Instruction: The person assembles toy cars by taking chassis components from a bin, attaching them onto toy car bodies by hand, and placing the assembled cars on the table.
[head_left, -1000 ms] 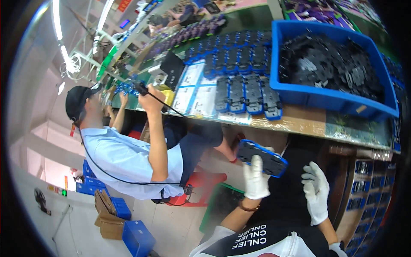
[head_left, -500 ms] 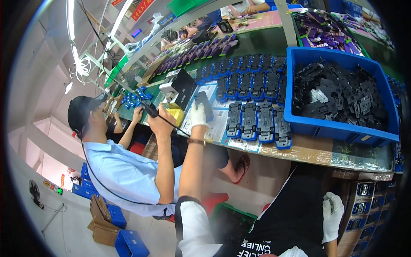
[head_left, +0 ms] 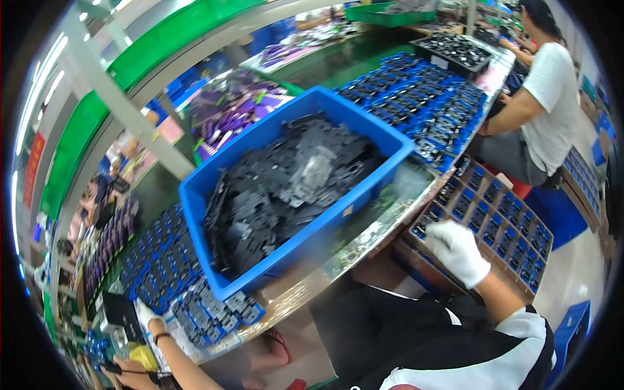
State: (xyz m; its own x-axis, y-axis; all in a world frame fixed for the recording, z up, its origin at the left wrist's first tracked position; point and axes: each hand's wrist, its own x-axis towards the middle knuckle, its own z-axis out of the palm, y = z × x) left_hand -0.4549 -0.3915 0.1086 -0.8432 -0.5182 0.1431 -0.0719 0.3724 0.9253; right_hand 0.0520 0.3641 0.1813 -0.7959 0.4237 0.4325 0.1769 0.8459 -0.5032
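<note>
My left hand (head_left: 149, 317), in a white glove, is at the lower left beside rows of toy cars (head_left: 207, 318). These lie wheels up, with dark undersides and blue bodies. Its fingers look stretched out, and I see nothing held in them. At the right, my right hand (head_left: 457, 252), also gloved, is over the near edge of a divided cardboard box (head_left: 504, 273) with blue and black toy cars in its compartments. The fingers of that hand are curled in; whatever they hold, if anything, is hidden.
A large blue bin (head_left: 276, 276) full of black plastic parts stands on the table between my hands. Beyond it lie more blue toy cars (head_left: 416, 97) and a black tray (head_left: 452, 55). A co-worker (head_left: 549, 104) sits at the right. A yellow object (head_left: 143, 356) is near another person's hand.
My view has swung right, bringing the bin to the middle. My right hand has moved from beside my body to over the divided box. The grey piece at my left hand no longer shows.
</note>
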